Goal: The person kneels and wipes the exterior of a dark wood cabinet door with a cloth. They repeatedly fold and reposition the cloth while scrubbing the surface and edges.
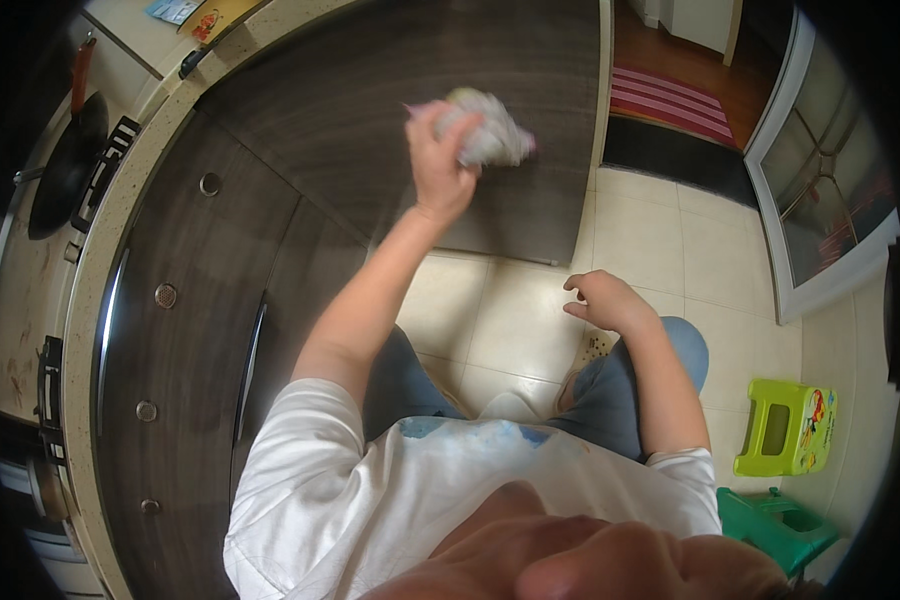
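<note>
Gripped in my left hand (439, 154) is a crumpled whitish cloth (495, 131) with pink edges, blurred. The cloth lies over the upper part of a dark wood-grain cabinet panel (330, 90); whether it presses on the surface I cannot tell. My right hand (604, 300) holds nothing and hangs in front of my right knee, its thumb and fingers apart and slightly bent. Below it shows a patterned shoe (596, 345) on the pale tiled floor (517, 322).
Left run dark cabinet fronts (195, 345) under a speckled countertop edge (82, 360), with a black wok (67, 176) on the stove. Right are a lime-green step stool (787, 427), a green stool (772, 525) and a glazed door (825, 165). A striped mat (671, 105) lies beyond the doorway.
</note>
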### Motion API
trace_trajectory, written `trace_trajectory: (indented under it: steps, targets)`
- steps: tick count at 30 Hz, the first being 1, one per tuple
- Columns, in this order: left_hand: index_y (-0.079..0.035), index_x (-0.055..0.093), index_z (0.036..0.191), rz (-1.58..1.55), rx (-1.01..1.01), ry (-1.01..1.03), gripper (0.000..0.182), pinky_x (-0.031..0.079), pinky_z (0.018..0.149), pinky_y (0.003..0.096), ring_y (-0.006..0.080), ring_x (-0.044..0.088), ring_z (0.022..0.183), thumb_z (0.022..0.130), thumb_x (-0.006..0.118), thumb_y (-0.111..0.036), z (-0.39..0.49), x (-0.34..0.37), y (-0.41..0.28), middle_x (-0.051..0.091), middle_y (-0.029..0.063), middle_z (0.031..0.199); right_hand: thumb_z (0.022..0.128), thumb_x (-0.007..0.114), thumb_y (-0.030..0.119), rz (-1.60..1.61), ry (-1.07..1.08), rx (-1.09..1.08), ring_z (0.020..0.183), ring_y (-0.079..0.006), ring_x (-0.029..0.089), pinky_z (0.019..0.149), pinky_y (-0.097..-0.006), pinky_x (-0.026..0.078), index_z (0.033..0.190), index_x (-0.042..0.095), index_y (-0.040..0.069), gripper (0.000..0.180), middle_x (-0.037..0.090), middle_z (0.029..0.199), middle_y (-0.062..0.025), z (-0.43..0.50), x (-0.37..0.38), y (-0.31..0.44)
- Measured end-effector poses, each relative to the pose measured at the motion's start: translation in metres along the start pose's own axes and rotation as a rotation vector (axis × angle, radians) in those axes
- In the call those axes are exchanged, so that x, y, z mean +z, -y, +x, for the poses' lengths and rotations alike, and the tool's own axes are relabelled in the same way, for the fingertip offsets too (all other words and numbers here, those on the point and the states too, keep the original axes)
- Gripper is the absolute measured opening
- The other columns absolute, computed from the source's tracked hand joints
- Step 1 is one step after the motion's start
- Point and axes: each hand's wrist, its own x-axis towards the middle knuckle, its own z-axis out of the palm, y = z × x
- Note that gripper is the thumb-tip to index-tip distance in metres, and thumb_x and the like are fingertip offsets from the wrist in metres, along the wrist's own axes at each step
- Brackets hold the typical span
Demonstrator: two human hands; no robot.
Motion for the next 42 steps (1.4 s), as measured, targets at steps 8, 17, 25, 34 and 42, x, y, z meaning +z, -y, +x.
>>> trace_trajectory:
  steps: [8, 17, 25, 34, 42]
  targets:
    - [0.003, 0.032, 0.131, -0.356, -0.263, -0.677, 0.070, 0.026, 0.105, 0.0494, 0.0390, 0.036, 0.120, 0.074, 0.070, -0.009, 0.120, 0.036, 0.004, 0.036, 0.0232, 0.127, 0.083, 0.068, 0.025, -0.012, 0.008, -0.115, 0.101, -0.0353, 0.061, 0.088, -0.0414, 0.050, 0.111, 0.063, 0.002, 0.037, 0.066, 0.106, -0.0194, -0.003, 0.003, 0.014]
    - [-0.025, 0.059, 0.108, 0.248, 0.362, -0.087, 0.058, 0.027, 0.100, 0.0488, 0.0328, 0.035, 0.125, 0.056, 0.083, -0.029, 0.114, 0.107, -0.081, 0.044, 0.0029, 0.133, 0.084, 0.068, 0.025, 0.003, 0.000, -0.075, 0.101, -0.0337, 0.061, 0.089, -0.0410, 0.050, 0.114, 0.063, 0.003, 0.037, 0.065, 0.108, -0.0180, -0.004, 0.000, 0.007]
    - [-0.017, 0.059, 0.106, 0.147, 0.405, -0.220, 0.044, 0.042, 0.089, 0.0406, 0.0282, 0.053, 0.110, 0.065, 0.073, -0.015, 0.127, 0.069, -0.008, 0.053, 0.0024, 0.128, 0.084, 0.068, 0.022, 0.077, 0.005, -0.011, 0.100, -0.0326, 0.063, 0.087, -0.0403, 0.050, 0.116, 0.062, 0.004, 0.037, 0.068, 0.103, -0.0171, -0.008, -0.006, -0.001]
    - [-0.016, 0.056, 0.112, 0.282, 0.337, -0.249, 0.052, 0.045, 0.093, 0.0414, 0.0324, 0.053, 0.114, 0.064, 0.075, -0.012, 0.090, -0.013, 0.097, 0.052, 0.0075, 0.131, 0.084, 0.068, 0.020, 0.065, 0.026, 0.023, 0.098, -0.0337, 0.063, 0.086, -0.0400, 0.051, 0.116, 0.062, 0.003, 0.036, 0.067, 0.104, -0.0185, -0.009, -0.007, 0.007]
    - [-0.006, 0.050, 0.123, 0.575, -0.184, -0.422, 0.057, 0.031, 0.106, 0.0461, 0.0363, 0.038, 0.126, 0.071, 0.072, -0.013, 0.056, -0.096, 0.181, 0.043, 0.0117, 0.135, 0.084, 0.067, 0.023, 0.025, 0.074, 0.030, 0.097, -0.0334, 0.064, 0.086, -0.0403, 0.051, 0.115, 0.063, 0.004, 0.037, 0.067, 0.103, -0.0183, -0.005, -0.002, 0.013]
